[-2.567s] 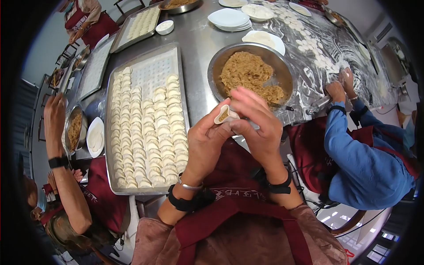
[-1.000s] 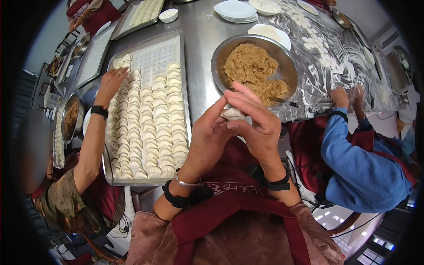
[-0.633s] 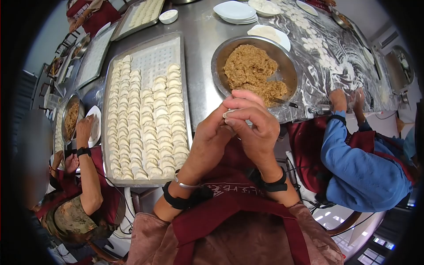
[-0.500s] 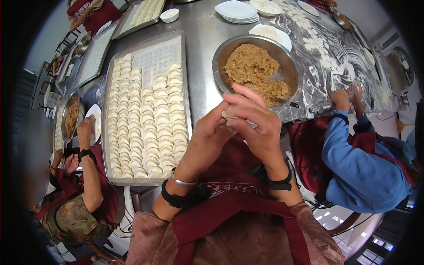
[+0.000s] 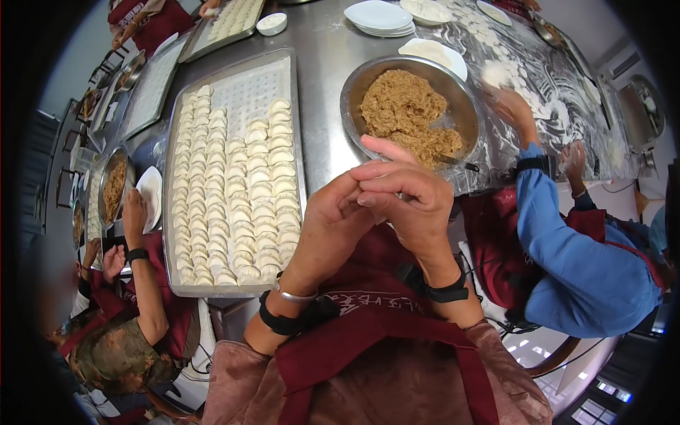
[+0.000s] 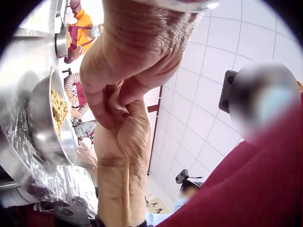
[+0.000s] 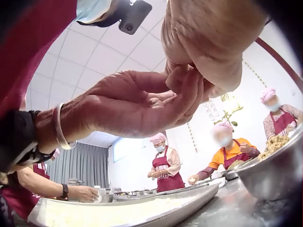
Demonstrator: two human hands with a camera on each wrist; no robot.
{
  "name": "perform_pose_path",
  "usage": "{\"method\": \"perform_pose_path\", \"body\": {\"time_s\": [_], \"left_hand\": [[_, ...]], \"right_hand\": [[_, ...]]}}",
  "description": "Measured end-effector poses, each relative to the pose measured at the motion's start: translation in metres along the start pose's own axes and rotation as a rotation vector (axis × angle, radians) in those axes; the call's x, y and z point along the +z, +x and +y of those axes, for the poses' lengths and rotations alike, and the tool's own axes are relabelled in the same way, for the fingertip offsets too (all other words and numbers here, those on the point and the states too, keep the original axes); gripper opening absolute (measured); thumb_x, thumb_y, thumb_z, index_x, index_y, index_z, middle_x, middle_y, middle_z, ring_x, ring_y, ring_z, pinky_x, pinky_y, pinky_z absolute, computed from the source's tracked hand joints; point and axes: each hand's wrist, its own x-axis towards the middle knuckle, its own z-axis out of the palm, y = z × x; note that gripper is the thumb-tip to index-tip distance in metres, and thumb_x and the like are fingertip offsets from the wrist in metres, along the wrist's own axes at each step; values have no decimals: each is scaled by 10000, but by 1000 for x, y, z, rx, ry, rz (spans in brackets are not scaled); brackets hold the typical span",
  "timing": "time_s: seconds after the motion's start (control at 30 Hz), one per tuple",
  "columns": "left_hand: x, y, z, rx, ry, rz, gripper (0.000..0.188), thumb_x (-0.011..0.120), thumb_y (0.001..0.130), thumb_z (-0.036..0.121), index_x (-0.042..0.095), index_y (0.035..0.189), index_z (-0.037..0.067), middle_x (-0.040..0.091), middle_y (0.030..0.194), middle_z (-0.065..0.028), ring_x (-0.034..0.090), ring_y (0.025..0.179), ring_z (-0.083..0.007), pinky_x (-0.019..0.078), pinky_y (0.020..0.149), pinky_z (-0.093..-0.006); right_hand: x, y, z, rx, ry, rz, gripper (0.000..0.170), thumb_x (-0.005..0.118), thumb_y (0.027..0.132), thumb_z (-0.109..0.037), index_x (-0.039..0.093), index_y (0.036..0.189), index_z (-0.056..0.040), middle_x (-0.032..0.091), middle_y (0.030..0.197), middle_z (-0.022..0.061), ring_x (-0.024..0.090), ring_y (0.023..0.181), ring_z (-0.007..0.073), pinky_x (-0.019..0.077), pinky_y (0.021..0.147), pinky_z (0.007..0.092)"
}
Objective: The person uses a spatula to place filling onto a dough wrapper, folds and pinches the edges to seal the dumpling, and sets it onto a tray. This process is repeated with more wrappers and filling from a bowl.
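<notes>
In the head view my left hand [image 5: 333, 223] and right hand [image 5: 418, 202] are pressed together, close in front of the steel bowl of filling [image 5: 467, 106]. Curled fingers and thumbs of both pinch a dumpling, mostly hidden by them. A pale fold of the dumpling [image 6: 117, 103] shows between the fingers in the left wrist view. To the left lies a metal tray [image 5: 300, 177] with rows of finished dumplings [image 5: 237, 191], its far part bare.
White plates [image 5: 379, 18] are stacked behind the bowl. Round wrappers [image 5: 528, 99] lie on the floured table at right, where a neighbour's hand [image 5: 510, 106] reaches in. Another person's hand [image 5: 134, 216] is at a plate on the left.
The wrapper, first open with filling showing, has been folded closed and is now hidden between my fingers. The right neighbour's hand has moved forward; the left neighbour's went to the tray, then back.
</notes>
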Motion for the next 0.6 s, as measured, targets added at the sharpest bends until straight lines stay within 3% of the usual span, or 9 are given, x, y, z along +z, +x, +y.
{"method": "perform_pose_path", "body": {"time_s": [0.13,0.2,0.5,0.6], "left_hand": [[2,2,-6,39,-46,21,335,586,927,-10,539,1259,-20,642,1105,-62,621,996,-107,508,845,-229],[4,2,-5,59,-102,42,319,578,930,-15,542,1248,-26,645,1111,-71,624,1010,-116,507,855,-227],[2,2,-5,34,-41,65,328,581,936,5,508,1251,-52,641,1127,-108,634,1027,-142,528,865,-256],[0,3,-8,-76,-124,104,329,551,930,-38,490,1254,-46,642,1104,-88,618,1007,-114,504,853,-228]], "right_hand": [[8,1,-1,-28,-46,1,207,779,744,-93,731,936,-32,719,1059,110,536,1257,338,507,889,354],[21,0,-10,75,55,232,220,762,775,-120,729,978,-41,715,1076,111,528,1267,339,479,942,373],[4,-4,13,-142,-200,-18,362,710,847,-203,670,1173,-53,636,1251,143,449,1337,353,438,1008,400],[12,-1,-1,-52,-238,81,356,695,863,-229,669,1164,-41,640,1241,142,456,1329,357,438,1009,410]]}}
